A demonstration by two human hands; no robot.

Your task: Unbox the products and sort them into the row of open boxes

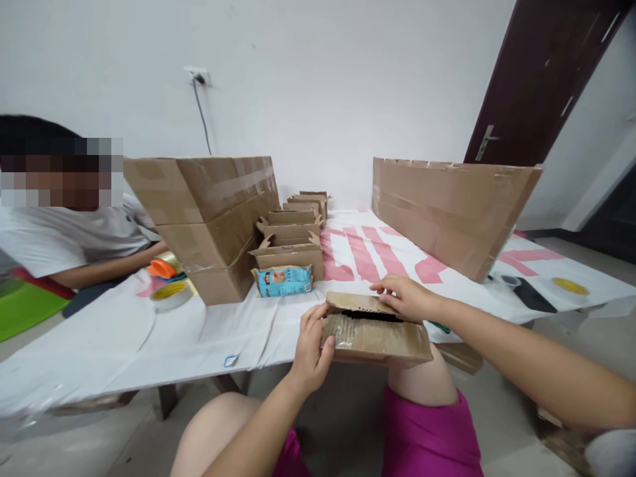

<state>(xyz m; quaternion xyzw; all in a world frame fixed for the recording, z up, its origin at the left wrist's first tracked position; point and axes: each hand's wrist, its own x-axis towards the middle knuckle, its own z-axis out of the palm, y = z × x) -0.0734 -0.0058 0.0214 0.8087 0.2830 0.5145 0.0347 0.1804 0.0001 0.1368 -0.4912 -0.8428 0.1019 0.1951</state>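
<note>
A small brown cardboard box (pixel 377 338) sits at the table's near edge, above my lap. Its two top flaps are nearly together, with a dark gap between them. My left hand (pixel 314 348) grips the box's left end, thumb on the near side. On the far flap, toward the right end, lies my right hand (pixel 405 298), fingers bent over it. The inside of the box is too dark to make out. Beyond it, a blue snack packet (pixel 284 281) leans against a row of open cardboard boxes (pixel 297 250).
Stacked taped cartons (pixel 213 218) stand left, and a long cardboard panel (pixel 447 212) stands right. Tape rolls (pixel 171 295) and a dark phone-like object (pixel 534 295) lie on the white-and-pink table cover (pixel 199 344). Another person (pixel 84 232) sits at the left.
</note>
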